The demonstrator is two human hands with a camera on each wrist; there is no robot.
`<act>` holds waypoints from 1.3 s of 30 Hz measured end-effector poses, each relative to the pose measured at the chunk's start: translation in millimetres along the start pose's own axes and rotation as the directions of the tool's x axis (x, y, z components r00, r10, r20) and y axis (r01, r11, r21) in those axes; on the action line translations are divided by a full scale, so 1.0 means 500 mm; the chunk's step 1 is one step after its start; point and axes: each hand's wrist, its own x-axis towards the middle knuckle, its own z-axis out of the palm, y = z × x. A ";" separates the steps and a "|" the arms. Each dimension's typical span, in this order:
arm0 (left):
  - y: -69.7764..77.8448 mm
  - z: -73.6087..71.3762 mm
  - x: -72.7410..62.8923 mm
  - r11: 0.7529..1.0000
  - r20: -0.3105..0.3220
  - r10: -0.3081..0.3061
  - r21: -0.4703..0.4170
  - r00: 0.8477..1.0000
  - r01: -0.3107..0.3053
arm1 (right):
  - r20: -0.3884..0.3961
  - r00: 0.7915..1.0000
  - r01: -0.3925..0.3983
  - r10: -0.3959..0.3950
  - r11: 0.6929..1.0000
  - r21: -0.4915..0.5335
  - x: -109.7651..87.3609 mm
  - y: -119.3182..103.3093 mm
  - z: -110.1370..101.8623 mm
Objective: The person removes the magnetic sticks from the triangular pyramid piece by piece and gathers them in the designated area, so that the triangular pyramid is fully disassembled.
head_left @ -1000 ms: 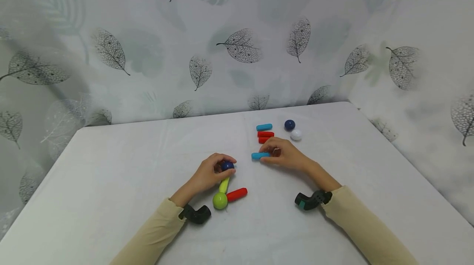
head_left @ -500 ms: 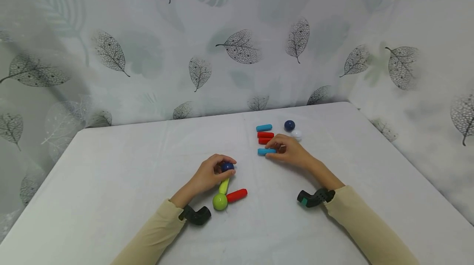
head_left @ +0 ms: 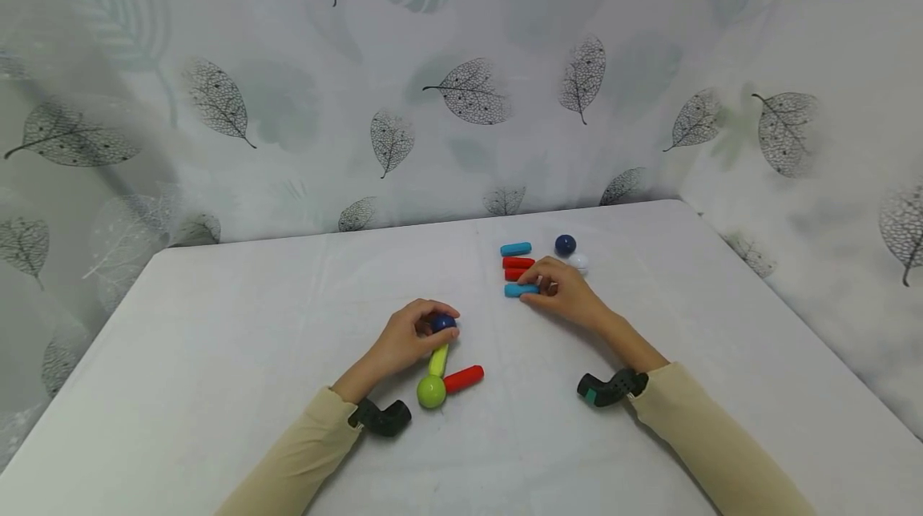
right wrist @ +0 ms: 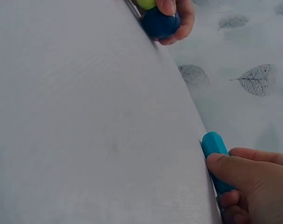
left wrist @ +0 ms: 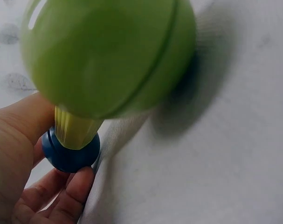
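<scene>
My left hand point(head_left: 407, 341) grips a dark blue ball point(head_left: 442, 324) between thumb and fingers. A yellow-green stick point(head_left: 437, 361) runs from that ball to a shiny green ball point(head_left: 431, 392), which looms large in the left wrist view. Against the green ball lies a red stick point(head_left: 465, 379); whether they are joined I cannot tell. Further back, my right hand point(head_left: 570, 296) pinches a light blue stick point(right wrist: 214, 145), lying just in front of two red sticks point(head_left: 516, 268). The fingers partly cover the blue stick and one red stick.
Behind the red sticks lies another light blue stick point(head_left: 515, 248). To its right sit a dark blue ball point(head_left: 566, 244) and a white ball point(head_left: 578, 262), partly hidden by the right hand. A white cloth covers the table point(head_left: 238, 340); a leaf-patterned curtain point(head_left: 310, 99) hangs behind.
My right hand has slid the light blue stick back and to the right, closer to the red sticks. The left hand and its ball have stayed in place.
</scene>
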 end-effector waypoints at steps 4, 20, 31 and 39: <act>-0.004 0.002 0.001 1.000 -0.029 -0.001 -0.003 1.000 0.001 | -0.020 1.000 0.007 -0.006 1.000 0.007 0.002 0.000 0.004; 0.003 0.002 0.003 0.989 -0.157 -0.148 -0.052 0.976 0.141 | -0.103 0.990 0.097 -0.096 0.995 0.009 0.007 0.000 0.004; 0.007 0.002 0.002 0.981 -0.144 -0.185 -0.091 0.972 0.174 | -0.063 0.994 0.091 -0.091 0.996 0.001 0.002 -0.072 -0.016; 0.002 0.003 0.005 0.978 -0.135 -0.195 -0.106 0.972 0.181 | -0.061 0.987 0.147 -0.146 0.989 0.020 -0.002 -0.084 -0.018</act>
